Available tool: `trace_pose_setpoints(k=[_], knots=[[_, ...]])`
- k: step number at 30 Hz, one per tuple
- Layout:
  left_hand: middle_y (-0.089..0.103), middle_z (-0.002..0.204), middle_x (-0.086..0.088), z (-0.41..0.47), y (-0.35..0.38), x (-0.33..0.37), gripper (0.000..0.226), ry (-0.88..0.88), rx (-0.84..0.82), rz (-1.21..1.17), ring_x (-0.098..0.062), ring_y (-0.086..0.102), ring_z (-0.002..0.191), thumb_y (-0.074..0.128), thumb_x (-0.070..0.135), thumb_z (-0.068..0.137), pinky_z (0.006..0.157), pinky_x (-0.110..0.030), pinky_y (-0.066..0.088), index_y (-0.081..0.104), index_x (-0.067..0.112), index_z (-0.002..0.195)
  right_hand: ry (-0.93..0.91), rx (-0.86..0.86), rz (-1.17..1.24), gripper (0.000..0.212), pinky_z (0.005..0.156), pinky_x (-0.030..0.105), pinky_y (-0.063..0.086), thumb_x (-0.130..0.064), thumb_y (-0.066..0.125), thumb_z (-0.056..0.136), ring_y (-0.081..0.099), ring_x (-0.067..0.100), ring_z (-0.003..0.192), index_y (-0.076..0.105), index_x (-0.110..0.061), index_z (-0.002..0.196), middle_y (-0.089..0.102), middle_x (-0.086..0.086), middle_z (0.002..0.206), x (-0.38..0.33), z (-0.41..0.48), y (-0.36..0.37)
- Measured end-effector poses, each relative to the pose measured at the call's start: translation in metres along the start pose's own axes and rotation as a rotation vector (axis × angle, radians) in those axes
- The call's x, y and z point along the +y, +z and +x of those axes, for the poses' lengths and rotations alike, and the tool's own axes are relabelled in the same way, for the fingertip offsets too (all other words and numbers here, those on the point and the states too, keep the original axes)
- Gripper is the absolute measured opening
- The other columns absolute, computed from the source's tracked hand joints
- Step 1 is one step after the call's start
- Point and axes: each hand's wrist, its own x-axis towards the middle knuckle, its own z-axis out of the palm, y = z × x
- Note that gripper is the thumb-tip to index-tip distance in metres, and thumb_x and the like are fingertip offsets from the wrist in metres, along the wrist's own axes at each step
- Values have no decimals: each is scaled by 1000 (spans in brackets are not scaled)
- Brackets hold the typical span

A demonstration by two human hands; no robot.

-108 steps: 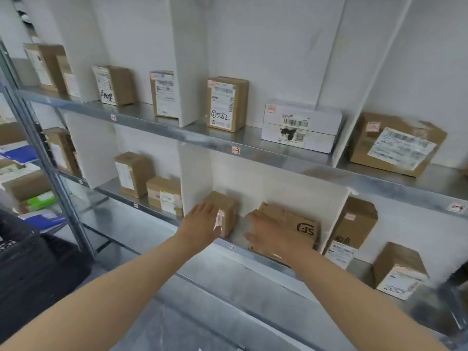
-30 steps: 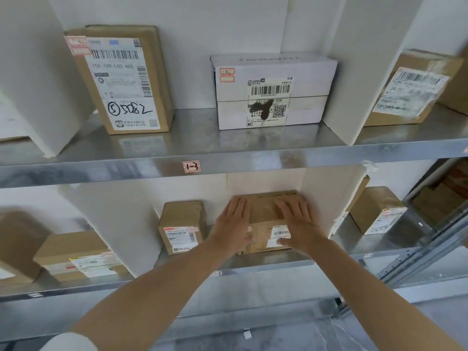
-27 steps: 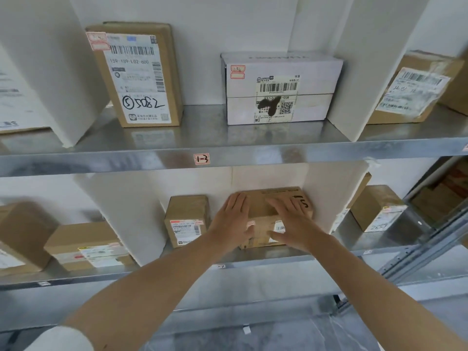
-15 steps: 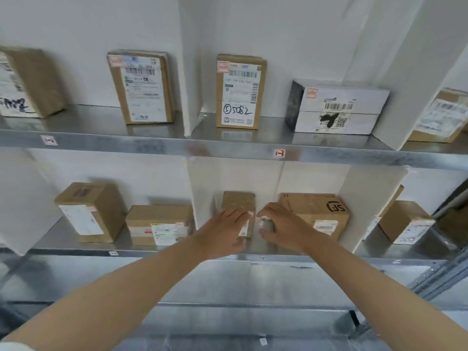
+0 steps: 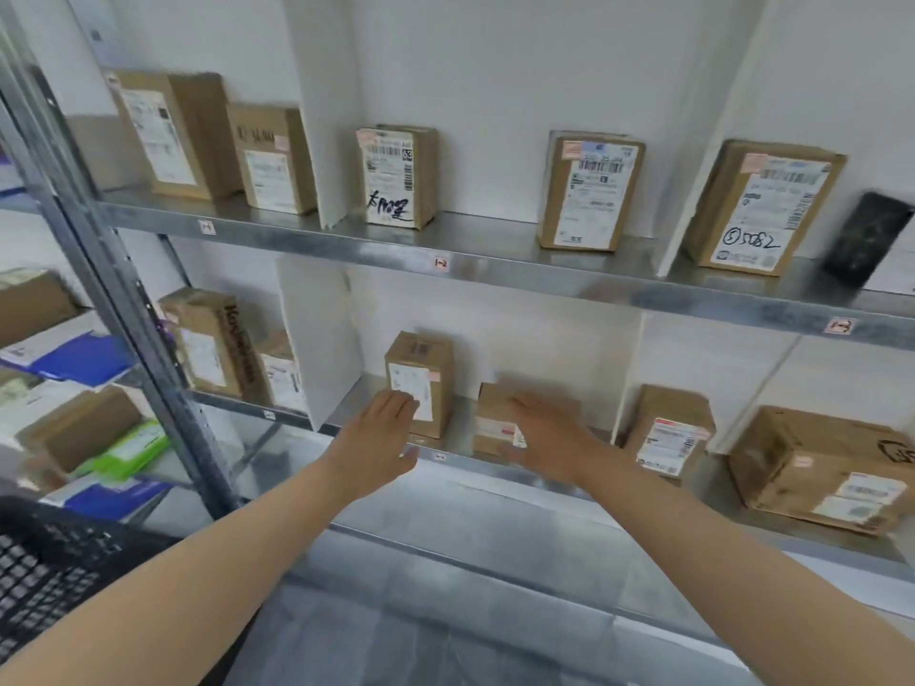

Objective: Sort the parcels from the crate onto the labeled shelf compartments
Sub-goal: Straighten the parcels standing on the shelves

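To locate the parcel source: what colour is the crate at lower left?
The crate is black with a grid pattern, seen in the head view.

Back wall: plain white wall [image 5: 495,66], filling 12 o'clock behind the rack.
Shelves: dull grey steel; upper shelf [image 5: 520,269] runs from 10 to 3 o'clock, lower shelf [image 5: 463,428] at centre, bottom shelf [image 5: 470,532] toward 6 o'clock.
Dividers: white panels [image 5: 324,116] standing upright between compartments.
Post: perforated grey steel upright [image 5: 114,289] at 9 o'clock.
Light: soft, even, pale glare on steel.
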Motion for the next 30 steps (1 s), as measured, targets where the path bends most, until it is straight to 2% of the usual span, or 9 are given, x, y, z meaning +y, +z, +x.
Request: trace_pose_setpoints(k=[10, 15, 18, 20, 22, 24, 25, 27, 30], knots=[[71, 102, -7, 40, 26, -72, 74, -53, 53, 85, -25, 70, 93, 93, 35, 42, 80, -30, 58, 72, 3, 105, 3, 79, 68, 73, 100, 41, 45, -36, 68, 89, 38, 24, 130, 30, -15, 147, 30, 4, 145, -29, 111, 22], [68, 120, -15, 93, 54, -93, 92, -70, -28, 126, -31, 66, 112, 92, 44, 48, 99, -36, 50, 64, -2, 123, 40, 66, 84, 81, 92, 38, 49, -37, 70, 88, 40, 23, 129, 23, -17, 150, 18, 2, 151, -20, 164, 39], [28, 158, -21, 120, 76, -104, 102, -67, -110, 162, -33, 26, 148, 70, 53, 81, 120, -39, 17, 24, -5, 151, 37, 125, 72, 72, 93, 35, 50, -38, 71, 87, 44, 21, 124, 31, -17, 144, 26, 2, 144, -13, 188, 49], [-2, 164, -12, 132, 90, -108, 104, -109, -176, 103, -28, -2, 153, 59, 54, 90, 124, -39, 11, -1, -2, 154, 36, 140, 59, 79, 95, 35, 51, -39, 75, 83, 39, 21, 127, 31, -16, 145, 27, 2, 144, -9, 200, 60], [7, 163, -10, 136, 101, -109, 114, -143, -139, 78, -27, 12, 152, 72, 55, 79, 119, -34, 27, 8, -2, 154, 43, 124, 20, 93, 97, 36, 50, -41, 80, 76, 35, 23, 129, 27, -13, 147, 26, 5, 146, -9, 206, 75], [48, 147, -13, 139, 109, -111, 122, -148, -125, -1, -26, 56, 128, 92, 49, 47, 92, -27, 54, 40, 1, 146, 24, 151, -42, 105, 91, 36, 55, -47, 88, 62, 43, 28, 122, 34, -8, 143, 36, 11, 141, -10, 211, 89], [59, 135, -12, 140, 114, -114, 122, -134, -117, -23, -23, 65, 110, 95, 44, 34, 74, -25, 59, 47, 3, 139, 18, 175, -68, 110, 85, 36, 58, -50, 92, 52, 49, 28, 114, 38, -7, 138, 44, 12, 134, -10, 215, 95], [63, 125, -12, 145, 121, -121, 120, -111, -65, -73, -21, 67, 96, 95, 35, 30, 58, -23, 58, 45, 3, 134, 31, 222, -69, 113, 77, 34, 60, -51, 95, 42, 55, 28, 105, 41, -9, 132, 51, 11, 123, -8, 222, 102], [62, 125, -14, 154, 126, -128, 118, -93, -34, -90, -23, 66, 98, 96, 35, 33, 64, -25, 60, 43, 3, 134, 37, 264, -24, 111, 68, 32, 61, -46, 96, 40, 56, 28, 104, 42, -10, 130, 53, 11, 121, -4, 234, 103]])
